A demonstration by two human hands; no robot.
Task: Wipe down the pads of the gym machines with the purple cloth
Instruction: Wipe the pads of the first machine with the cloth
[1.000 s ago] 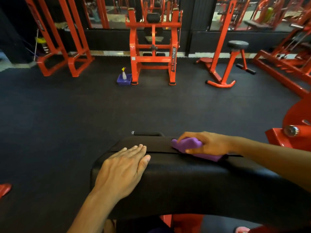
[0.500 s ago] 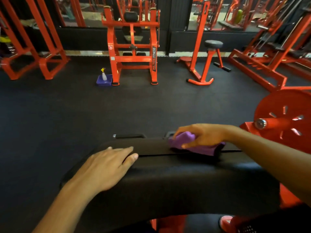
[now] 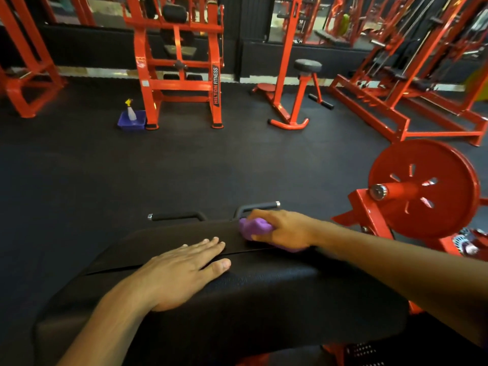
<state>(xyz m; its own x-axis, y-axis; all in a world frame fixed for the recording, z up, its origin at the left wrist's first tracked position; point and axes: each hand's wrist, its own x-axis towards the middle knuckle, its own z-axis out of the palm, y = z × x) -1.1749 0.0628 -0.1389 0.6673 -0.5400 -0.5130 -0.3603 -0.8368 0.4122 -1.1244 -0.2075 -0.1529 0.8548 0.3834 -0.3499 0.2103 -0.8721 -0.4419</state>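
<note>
Fingers of the right hand (image 3: 284, 229) curl round the purple cloth (image 3: 254, 228) at the pad's (image 3: 264, 291) far edge, by a handle (image 3: 257, 206). Left hand (image 3: 182, 270) lies flat, fingers straight, on the pad's left part. Beyond, open floor (image 3: 132, 175) reaches a frame (image 3: 179, 62) lettered "HILTON FITNESS".

Your left hand (image 3: 182, 270) lies flat, palm down, fingers straight and together. Your right hand (image 3: 284, 229), arm reaching across from the right, has its fingers curled in a grip.
</note>
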